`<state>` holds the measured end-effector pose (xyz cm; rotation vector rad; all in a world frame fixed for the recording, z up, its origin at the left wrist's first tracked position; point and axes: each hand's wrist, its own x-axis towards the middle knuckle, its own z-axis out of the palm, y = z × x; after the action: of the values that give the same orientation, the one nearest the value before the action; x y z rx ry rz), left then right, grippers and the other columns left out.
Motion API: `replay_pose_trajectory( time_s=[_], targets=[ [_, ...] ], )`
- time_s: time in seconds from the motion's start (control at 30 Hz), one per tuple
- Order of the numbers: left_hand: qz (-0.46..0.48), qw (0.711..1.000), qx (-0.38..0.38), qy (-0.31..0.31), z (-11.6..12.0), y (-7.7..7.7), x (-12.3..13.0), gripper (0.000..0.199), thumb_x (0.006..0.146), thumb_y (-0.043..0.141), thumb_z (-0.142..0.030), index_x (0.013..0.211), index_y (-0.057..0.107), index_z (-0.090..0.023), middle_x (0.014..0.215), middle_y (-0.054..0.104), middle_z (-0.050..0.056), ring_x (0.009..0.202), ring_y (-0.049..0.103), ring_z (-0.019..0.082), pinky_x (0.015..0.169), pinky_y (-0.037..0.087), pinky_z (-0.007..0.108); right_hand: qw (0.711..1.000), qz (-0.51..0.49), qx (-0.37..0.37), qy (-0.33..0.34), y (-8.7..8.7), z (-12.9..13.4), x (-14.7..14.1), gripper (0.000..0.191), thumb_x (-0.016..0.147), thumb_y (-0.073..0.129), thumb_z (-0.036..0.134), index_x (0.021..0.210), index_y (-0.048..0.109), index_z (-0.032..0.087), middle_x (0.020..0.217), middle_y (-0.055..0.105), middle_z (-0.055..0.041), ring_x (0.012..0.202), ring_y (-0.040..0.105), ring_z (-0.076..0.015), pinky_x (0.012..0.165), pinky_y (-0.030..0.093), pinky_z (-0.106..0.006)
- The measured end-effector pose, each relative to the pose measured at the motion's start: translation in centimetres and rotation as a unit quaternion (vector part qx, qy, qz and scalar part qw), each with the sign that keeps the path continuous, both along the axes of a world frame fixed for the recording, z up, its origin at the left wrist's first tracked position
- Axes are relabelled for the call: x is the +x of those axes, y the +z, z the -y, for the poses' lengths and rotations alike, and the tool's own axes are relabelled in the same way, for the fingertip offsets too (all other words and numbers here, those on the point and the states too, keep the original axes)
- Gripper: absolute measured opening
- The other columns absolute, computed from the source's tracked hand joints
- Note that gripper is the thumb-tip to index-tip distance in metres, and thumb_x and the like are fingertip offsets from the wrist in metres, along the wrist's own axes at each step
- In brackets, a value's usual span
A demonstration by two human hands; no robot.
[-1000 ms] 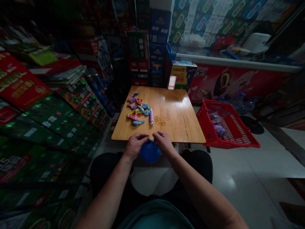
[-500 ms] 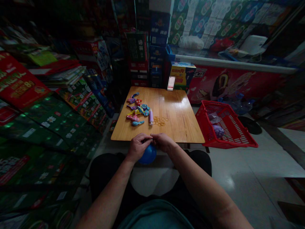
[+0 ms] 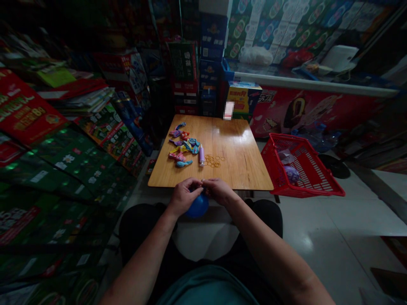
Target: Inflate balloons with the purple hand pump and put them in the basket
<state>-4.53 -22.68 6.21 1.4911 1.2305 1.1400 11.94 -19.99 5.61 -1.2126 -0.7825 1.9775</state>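
Observation:
A blue inflated balloon (image 3: pixel 197 206) hangs just below my hands, in front of the table's near edge. My left hand (image 3: pixel 184 195) pinches at the balloon's neck with thumb and fingers together. Close against it, my right hand (image 3: pixel 218 190) is also closed at the neck; the neck itself is hidden by the fingers. On the wooden table (image 3: pixel 235 165) lie several uninflated balloons (image 3: pixel 190 146) in many colours. Beside them is a purple hand pump (image 3: pixel 201 155) with a pale nozzle. Several yellow rubber bands (image 3: pixel 213 161) are scattered right of the pump.
A red plastic basket (image 3: pixel 305 165) with a purple patterned ball (image 3: pixel 291 174) in it stands right of the table. Stacked green cartons (image 3: pixel 57 178) line the left side. Behind are more boxes (image 3: pixel 211 38) and a chest freezer (image 3: pixel 286 80).
My fingers have shifted very slightly at the balloon's neck. The balloon, the table and the things on it stay where they were.

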Motion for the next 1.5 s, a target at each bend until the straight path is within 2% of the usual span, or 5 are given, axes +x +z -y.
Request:
replay_pose_trajectory(
  time_s=[0.37, 0.7, 0.97, 1.27, 1.5],
  targets=[
    [-0.086, 0.995, -0.009, -0.052, 0.1, -0.1, 0.3, 0.02, 0.081, 0.062, -0.021, 0.099, 0.068, -0.02, 0.09, 0.074, 0.005, 0.083, 0.071, 0.02, 0.079, 0.054, 0.031, 0.971, 0.149, 0.188, 0.018, 0.0, 1.1, 0.6, 0.04, 0.074, 0.075, 0.051, 0.063, 0.064, 0.014, 0.056, 0.058, 0.0013, 0.05, 0.045, -0.0081, 0.048, 0.029, -0.022],
    [-0.178, 0.984, 0.019, -0.012, -0.4, -0.6, 1.2, 0.017, 0.083, 0.057, -0.019, 0.084, 0.074, -0.018, 0.087, 0.071, 0.009, 0.086, 0.065, 0.023, 0.079, 0.047, 0.033, 0.869, 0.322, 0.371, -0.062, 0.9, 2.4, -0.3, 0.023, 0.084, 0.065, 0.035, 0.073, 0.074, 0.018, 0.073, 0.07, -0.0037, 0.071, 0.062, -0.0155, 0.067, 0.044, -0.025],
    [0.204, 0.951, -0.233, -0.013, -0.7, -1.1, 0.4, 0.03, 0.067, 0.083, -0.033, 0.088, 0.074, -0.014, 0.074, 0.07, 0.005, 0.062, 0.06, 0.012, 0.061, 0.046, 0.024, 0.867, 0.357, 0.34, -0.075, 0.1, 2.5, 2.1, 0.02, 0.082, 0.063, 0.03, 0.072, 0.072, 0.016, 0.069, 0.068, -0.0028, 0.068, 0.06, -0.0157, 0.065, 0.043, -0.026],
    [0.097, 0.988, -0.113, -0.039, -0.9, 1.6, 4.1, 0.035, 0.075, 0.077, -0.039, 0.099, 0.074, -0.014, 0.094, 0.074, 0.009, 0.085, 0.067, 0.019, 0.079, 0.052, 0.03, 0.873, 0.32, 0.366, -0.049, 0.9, 2.4, 4.0, 0.011, 0.081, 0.066, 0.028, 0.075, 0.07, 0.02, 0.078, 0.064, -0.0026, 0.079, 0.057, -0.0179, 0.074, 0.043, -0.028],
    [-0.045, 0.994, -0.034, 0.096, -2.2, 1.9, 6.2, 0.051, 0.079, 0.07, -0.053, 0.114, 0.069, -0.016, 0.111, 0.07, 0.012, 0.099, 0.066, 0.025, 0.078, 0.054, 0.033, 0.914, 0.24, 0.246, -0.217, 1.5, 1.1, 9.9, 0.018, 0.081, 0.059, 0.037, 0.075, 0.06, 0.019, 0.071, 0.057, 0.0005, 0.07, 0.052, -0.0149, 0.064, 0.044, -0.025]
  ],
)
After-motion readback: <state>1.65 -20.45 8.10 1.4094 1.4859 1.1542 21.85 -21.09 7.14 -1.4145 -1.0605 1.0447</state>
